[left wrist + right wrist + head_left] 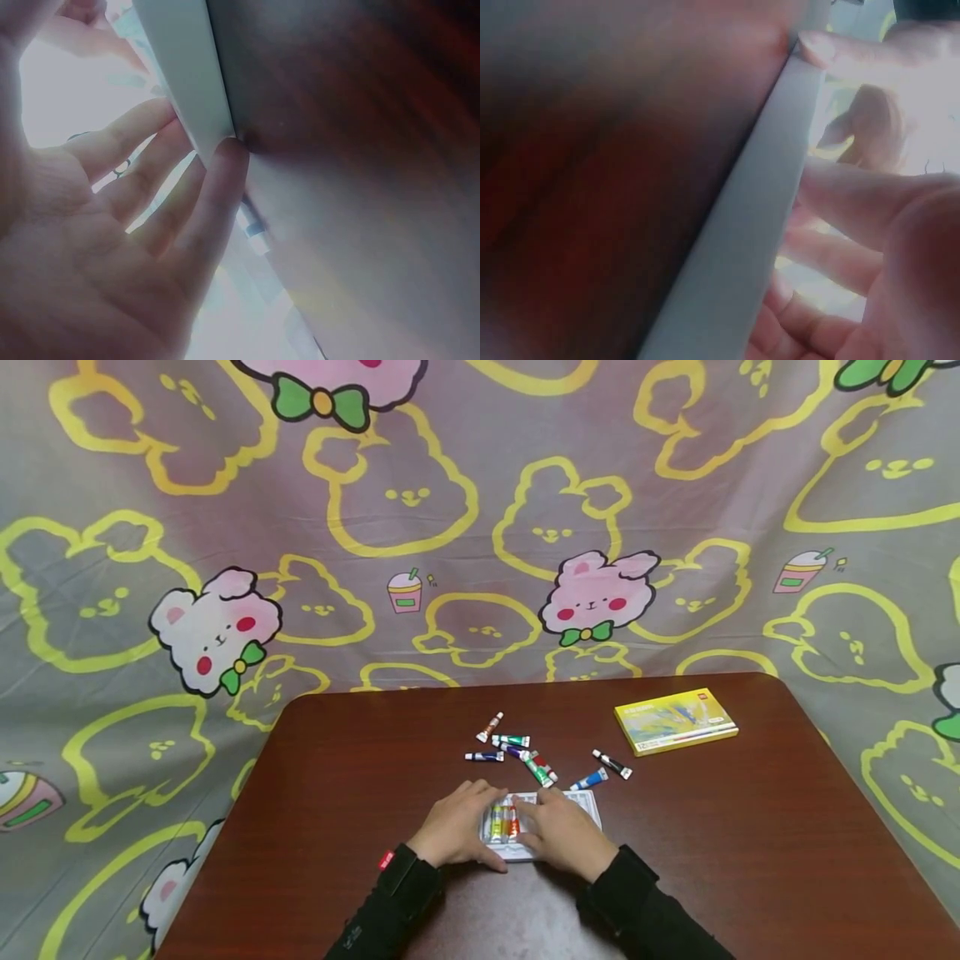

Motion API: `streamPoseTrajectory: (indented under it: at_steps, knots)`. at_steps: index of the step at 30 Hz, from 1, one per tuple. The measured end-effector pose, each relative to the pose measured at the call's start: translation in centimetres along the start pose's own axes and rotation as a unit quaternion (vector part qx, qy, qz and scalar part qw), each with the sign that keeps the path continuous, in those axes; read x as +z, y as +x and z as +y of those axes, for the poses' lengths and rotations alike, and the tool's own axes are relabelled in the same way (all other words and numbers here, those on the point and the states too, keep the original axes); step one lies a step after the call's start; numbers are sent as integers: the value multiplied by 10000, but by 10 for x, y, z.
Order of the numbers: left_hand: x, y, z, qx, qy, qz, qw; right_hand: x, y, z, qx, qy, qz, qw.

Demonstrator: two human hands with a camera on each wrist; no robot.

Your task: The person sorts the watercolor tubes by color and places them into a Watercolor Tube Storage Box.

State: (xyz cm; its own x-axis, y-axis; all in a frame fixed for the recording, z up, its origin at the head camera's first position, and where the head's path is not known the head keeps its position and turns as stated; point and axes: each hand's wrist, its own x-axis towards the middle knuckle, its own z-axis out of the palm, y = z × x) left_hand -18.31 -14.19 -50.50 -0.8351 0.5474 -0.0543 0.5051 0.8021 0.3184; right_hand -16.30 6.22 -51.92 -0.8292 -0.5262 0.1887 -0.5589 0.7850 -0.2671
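A white plastic tray (517, 853) lies near the front of the table with several small paint tubes in it, among them a yellow one (497, 823) and a red one (513, 825). My left hand (459, 827) spans the tray's left end: its thumb is on the near edge and its fingers reach over the left side. Fingertips meet the tray's white side (191, 67) in the left wrist view. Over the right half is my right hand (566, 833), its bent fingers and thumb close to the red tube; I cannot tell whether it holds a tube.
Beyond the tray lie several loose paint tubes, including a brown one (491, 727), a dark blue one (484, 757) and a green one (537, 771). A blue tube (589, 779) and a black tube (612, 764) lie further right. A yellow box (675, 722) sits at the back right.
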Motion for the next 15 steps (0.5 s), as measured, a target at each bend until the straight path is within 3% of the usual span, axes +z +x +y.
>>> streamPoseTrajectory:
  at_steps: [4,8,12,15]
  knots:
    - [0,0,0,-46,-18,-63,10000,-4,1,6,31,47,-190,9998]
    - [0,1,0,-46,-45,-81,9999,-7,3,15,92,-188,-41,9998]
    - [-1,1,0,-47,-37,-93,9999,-11,3,27,366,-263,187,9988]
    - [-1,1,0,-52,-11,-119,9999,-14,3,36,648,-259,87,9975]
